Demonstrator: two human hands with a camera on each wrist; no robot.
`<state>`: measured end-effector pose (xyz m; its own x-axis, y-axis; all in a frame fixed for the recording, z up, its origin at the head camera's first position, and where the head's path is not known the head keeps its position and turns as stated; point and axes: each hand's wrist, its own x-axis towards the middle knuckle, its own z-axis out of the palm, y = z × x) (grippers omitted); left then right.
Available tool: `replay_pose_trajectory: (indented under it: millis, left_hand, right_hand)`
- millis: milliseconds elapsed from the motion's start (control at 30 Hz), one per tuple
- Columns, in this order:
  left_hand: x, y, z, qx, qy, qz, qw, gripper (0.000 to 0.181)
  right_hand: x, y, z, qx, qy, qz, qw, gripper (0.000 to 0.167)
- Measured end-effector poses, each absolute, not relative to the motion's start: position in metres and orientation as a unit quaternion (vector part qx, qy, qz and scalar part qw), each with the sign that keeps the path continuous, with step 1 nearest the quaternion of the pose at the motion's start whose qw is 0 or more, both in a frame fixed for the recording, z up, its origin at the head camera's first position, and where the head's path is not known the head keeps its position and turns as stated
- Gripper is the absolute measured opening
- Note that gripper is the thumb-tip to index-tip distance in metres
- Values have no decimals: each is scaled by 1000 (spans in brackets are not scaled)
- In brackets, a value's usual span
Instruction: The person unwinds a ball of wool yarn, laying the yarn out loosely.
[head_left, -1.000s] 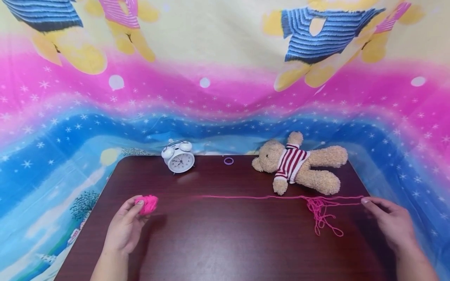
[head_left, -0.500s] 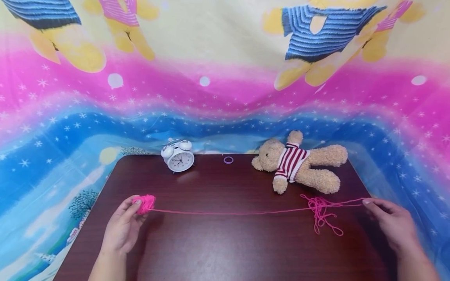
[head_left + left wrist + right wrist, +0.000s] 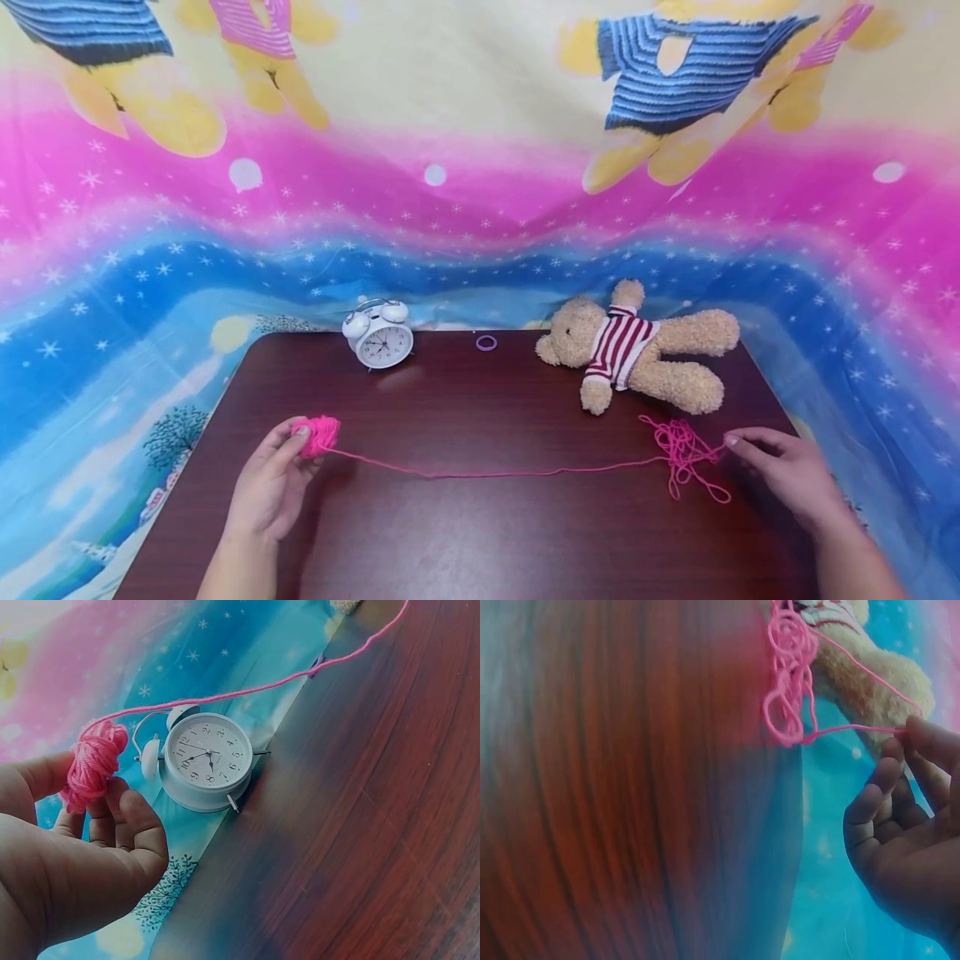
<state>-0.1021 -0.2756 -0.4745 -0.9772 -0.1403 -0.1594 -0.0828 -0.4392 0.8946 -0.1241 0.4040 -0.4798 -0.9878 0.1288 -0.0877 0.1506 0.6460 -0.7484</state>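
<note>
My left hand [image 3: 273, 479] grips a small wound ball of pink yarn [image 3: 321, 437] between thumb and fingers, above the left side of the table. From the ball a single strand [image 3: 495, 475] sags across to a loose tangle of the same yarn [image 3: 681, 454] at the right. Just right of that tangle, my right hand [image 3: 787, 471] pinches a loop of yarn with thumb and fingertip. In the right wrist view, two lengths of yarn run from the pinching fingers [image 3: 922, 739] to the tangle. The other fingers of that hand are loosely bent.
A white twin-bell alarm clock [image 3: 384, 337] stands at the back left of the dark brown table [image 3: 450, 533]. Beside it lies a purple ring [image 3: 487, 342]. A teddy bear [image 3: 637, 350] in a striped shirt lies behind the tangle. Printed cloth [image 3: 480, 233] surrounds the table.
The strand between the hands was taut and straight; now it sags toward me. My right hand has moved left, closer to the tangle. The left hand has barely shifted.
</note>
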Motion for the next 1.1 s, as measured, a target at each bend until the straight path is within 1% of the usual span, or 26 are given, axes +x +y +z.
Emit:
replay_pose_trajectory:
  millis: [167, 400, 567, 700, 1100]
  left_hand:
    - [-103, -274, -476, 100, -523, -846, 16, 13]
    - [-104, -270, -477, 94, -518, -850, 11, 13]
    - [-104, -269, -477, 92, -522, -848, 10, 13]
    - [-105, -268, -476, 95, -529, -843, 11, 13]
    - [-106, -265, -475, 89, -522, -848, 8, 16]
  right_hand:
    - [-130, 392, -484, 74, 903, -419, 54, 54]
    - [-136, 379, -486, 41, 916, -389, 89, 47]
    - [-139, 372, -486, 11, 939, -333, 80, 41]
    - [-140, 369, -486, -4, 946, -317, 68, 36]
    - [-139, 357, -480, 0, 942, -331, 52, 38]
